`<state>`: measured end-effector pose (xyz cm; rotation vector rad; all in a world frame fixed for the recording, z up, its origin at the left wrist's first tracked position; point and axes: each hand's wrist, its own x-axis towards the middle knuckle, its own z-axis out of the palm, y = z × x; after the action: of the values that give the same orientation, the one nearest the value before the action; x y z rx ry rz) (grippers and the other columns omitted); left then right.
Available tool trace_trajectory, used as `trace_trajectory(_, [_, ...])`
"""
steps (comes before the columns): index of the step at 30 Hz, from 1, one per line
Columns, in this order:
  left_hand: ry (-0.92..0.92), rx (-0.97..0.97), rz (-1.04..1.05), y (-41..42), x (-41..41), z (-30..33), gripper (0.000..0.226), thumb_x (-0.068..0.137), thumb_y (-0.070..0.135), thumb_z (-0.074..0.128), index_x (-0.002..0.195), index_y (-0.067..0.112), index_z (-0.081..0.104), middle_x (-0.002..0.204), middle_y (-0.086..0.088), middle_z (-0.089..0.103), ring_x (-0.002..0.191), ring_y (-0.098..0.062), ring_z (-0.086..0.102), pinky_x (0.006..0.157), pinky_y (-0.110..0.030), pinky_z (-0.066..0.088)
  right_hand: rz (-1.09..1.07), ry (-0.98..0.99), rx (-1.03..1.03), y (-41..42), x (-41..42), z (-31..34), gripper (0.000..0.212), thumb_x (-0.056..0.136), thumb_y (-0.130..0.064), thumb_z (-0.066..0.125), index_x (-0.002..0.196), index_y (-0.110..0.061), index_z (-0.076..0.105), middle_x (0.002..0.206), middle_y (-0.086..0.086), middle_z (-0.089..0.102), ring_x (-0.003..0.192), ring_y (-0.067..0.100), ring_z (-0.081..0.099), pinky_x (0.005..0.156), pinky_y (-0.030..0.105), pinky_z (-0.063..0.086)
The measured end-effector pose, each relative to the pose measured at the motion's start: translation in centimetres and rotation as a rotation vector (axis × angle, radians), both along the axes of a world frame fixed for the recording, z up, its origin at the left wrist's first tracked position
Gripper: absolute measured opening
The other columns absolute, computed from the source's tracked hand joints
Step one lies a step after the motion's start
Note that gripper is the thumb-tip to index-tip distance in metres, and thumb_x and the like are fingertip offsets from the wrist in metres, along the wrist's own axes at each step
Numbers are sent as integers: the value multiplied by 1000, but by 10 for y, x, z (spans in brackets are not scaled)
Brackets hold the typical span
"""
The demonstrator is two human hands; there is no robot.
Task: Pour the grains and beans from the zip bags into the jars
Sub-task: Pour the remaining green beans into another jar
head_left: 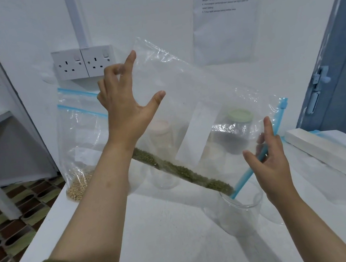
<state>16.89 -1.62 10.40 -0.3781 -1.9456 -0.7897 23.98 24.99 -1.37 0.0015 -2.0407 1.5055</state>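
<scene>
I hold a large clear zip bag [184,93] tilted over the white table [159,232]. My left hand [124,108] pinches its raised closed end at the upper left. My right hand [269,161] holds the blue zip edge [247,174] low on the right. Green beans [184,172] lie in a line along the bag's lower fold, running down to the zip corner. That corner dips into the mouth of an open clear jar [241,214]. A second zip bag [80,141] with pale beans [79,189] leans on the wall at the left.
Seen through the bag, a jar with a green lid [237,116] and a pale-lidded jar [160,132] stand at the back. A long white box [335,152] lies at the right. Wall sockets [83,62] and a printed sheet [226,12] are behind.
</scene>
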Motion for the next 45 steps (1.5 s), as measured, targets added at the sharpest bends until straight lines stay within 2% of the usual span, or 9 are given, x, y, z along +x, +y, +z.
trace_trajectory(6, [1, -5, 2, 2, 2, 4, 85, 80, 53, 72, 152, 30, 34, 131, -5, 39, 121, -20, 40, 99, -30, 21, -9, 13, -16, -1, -1, 5, 82, 96, -9, 62, 154, -47, 19, 128, -4, 41, 107, -14, 47, 111, 32, 40])
trace_trajectory(8, [5, -2, -1, 2, 3, 5, 85, 80, 52, 72, 152, 29, 34, 131, -5, 39, 121, -21, 41, 100, -31, 21, -12, 12, -8, -1, -1, 6, 82, 96, -8, 61, 154, -47, 19, 127, -3, 41, 108, -10, 48, 110, 34, 41])
trace_trajectory(13, [6, -16, 7, 3, 5, 5, 84, 80, 52, 72, 152, 29, 34, 131, -5, 39, 121, -21, 39, 100, -31, 22, -19, -1, 10, -1, 0, 3, 81, 96, -12, 62, 154, -47, 17, 135, 0, 39, 124, 15, 45, 109, 39, 42])
trace_trajectory(17, [2, -17, 7, 4, 7, 6, 84, 80, 52, 73, 151, 29, 35, 131, -6, 39, 121, -21, 38, 99, -30, 21, -31, -3, 23, 0, 2, 1, 82, 96, -12, 63, 155, -44, 17, 127, -2, 41, 116, 14, 46, 100, 33, 43])
trace_trajectory(22, [7, -15, 4, 8, 8, 9, 85, 79, 53, 72, 151, 29, 36, 130, -6, 40, 120, -23, 39, 98, -30, 22, -65, 0, 50, 7, -2, -2, 84, 95, -13, 64, 156, -44, 16, 108, -10, 43, 95, 7, 48, 91, 27, 45])
trace_trajectory(26, [17, -19, 8, 10, 10, 12, 84, 79, 53, 72, 151, 29, 36, 130, -7, 40, 120, -23, 38, 98, -30, 23, -65, 18, 47, 12, -5, -6, 85, 94, -15, 65, 155, -48, 16, 106, -19, 43, 99, 7, 50, 87, 24, 46])
trace_trajectory(31, [19, -34, 12, 11, 10, 13, 84, 80, 54, 71, 151, 30, 35, 130, -7, 40, 121, -20, 35, 99, -29, 22, -59, 29, 36, 10, -4, -8, 83, 94, -13, 65, 155, -43, 17, 114, -5, 45, 101, 6, 49, 77, 11, 42])
trace_trajectory(35, [23, -36, 4, 11, 11, 13, 84, 79, 54, 72, 151, 29, 36, 129, -7, 41, 121, -21, 36, 99, -28, 22, -54, 35, 33, 11, -4, -10, 83, 94, -12, 65, 155, -43, 18, 116, -3, 45, 100, 3, 49, 74, 7, 43])
trace_trajectory(45, [45, -58, -3, 16, 12, 17, 84, 79, 52, 73, 150, 26, 38, 128, -9, 42, 120, -23, 39, 97, -27, 21, -48, 59, 29, 17, -7, -17, 84, 93, -12, 66, 154, -46, 19, 113, -6, 45, 102, 1, 48, 76, 10, 42])
